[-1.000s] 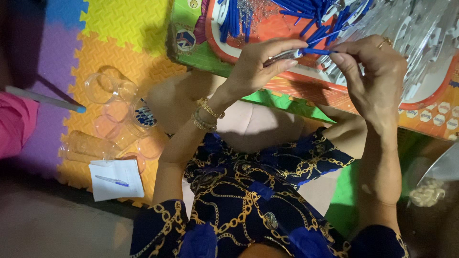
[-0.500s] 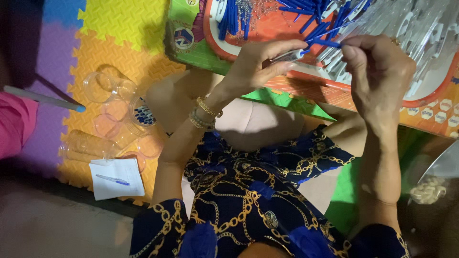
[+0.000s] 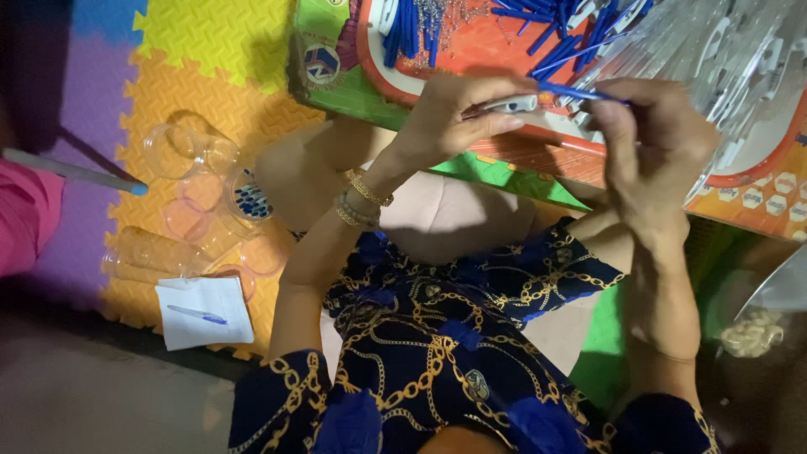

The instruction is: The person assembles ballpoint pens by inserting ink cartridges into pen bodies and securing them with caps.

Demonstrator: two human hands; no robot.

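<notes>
A seated person works over a lap tray, both hands raised above a shallow red-and-white round tray (image 3: 538, 126) that rests on a green printed cardboard box (image 3: 336, 76). The left hand (image 3: 458, 113) closes thumb and fingers around a short clear-and-white plastic pen barrel (image 3: 513, 104), which lies roughly level with its open end facing right. The right hand (image 3: 651, 151) pinches a thin blue plastic refill tube (image 3: 580, 91) between thumb and curled fingertips; the tube's long axis runs left to right, nearly in line with the barrel, its left tip just beside or already at the barrel's mouth. Whether it has entered cannot be told. Both hands meet at that joint, the right holding the slimmer part.

The tray holds a loose heap of blue pen parts (image 3: 412, 29) at its upper left and more blue tubes toward the middle, with a pile of clear plastic pen barrels (image 3: 723, 50) filling its right side.

On the orange foam puzzle mat (image 3: 168, 92) to the left stand several clear plastic cups (image 3: 181, 151); one cup (image 3: 248, 202) holds small blue pieces, the others look empty. A finished blue pen (image 3: 195, 314) lies on a white paper sheet (image 3: 204, 311) near the mat's edge. A pale bag of small beige pieces (image 3: 752, 335) sits at lower right.
</notes>
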